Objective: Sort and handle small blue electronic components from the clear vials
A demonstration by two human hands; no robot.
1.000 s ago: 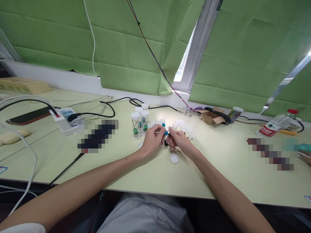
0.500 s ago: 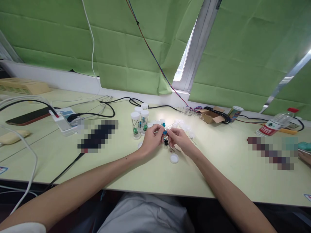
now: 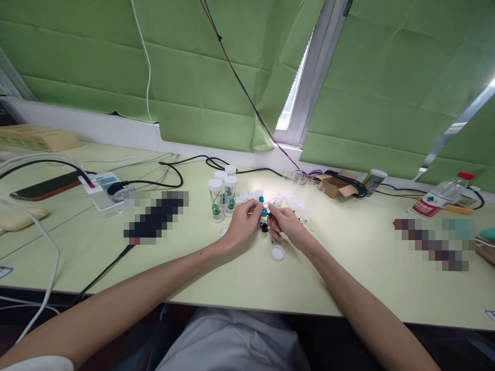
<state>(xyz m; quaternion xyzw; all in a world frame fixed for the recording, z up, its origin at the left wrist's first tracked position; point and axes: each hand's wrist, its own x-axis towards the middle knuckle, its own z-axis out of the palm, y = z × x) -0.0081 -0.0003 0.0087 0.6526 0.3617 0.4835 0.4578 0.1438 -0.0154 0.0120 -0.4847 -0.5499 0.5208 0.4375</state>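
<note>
My left hand point(image 3: 243, 224) is closed, thumb and fingertips pinching a small blue part point(image 3: 264, 213). Opposite it, my right hand point(image 3: 289, 224) pinches a small black piece point(image 3: 269, 214) against the blue part's right side. A thin rod-like tool, partly hidden, shows below the right fingers; whether they hold it I cannot tell. Under the fingertips lies a small black knob-like part point(image 3: 264, 227). Another small blue part point(image 3: 261, 199) is just beyond the hands. A round white cap point(image 3: 277, 253) lies nearer me. Clear tubes with white lids point(image 3: 215, 198) and green balls inside stand left of my left hand.
Several clear and white plastic pieces point(image 3: 296, 203) are scattered behind my right hand. A cardboard box point(image 3: 333, 186) with black cable sits at the back. A power strip point(image 3: 102, 190) lies left, a red-capped bottle point(image 3: 429, 201) right. Part of another person's hand point(image 3: 485, 252) shows at the right edge.
A small black piece now shows between my right fingertips, against the blue part. My right fingers have shifted slightly; the left hand has hardly moved.
</note>
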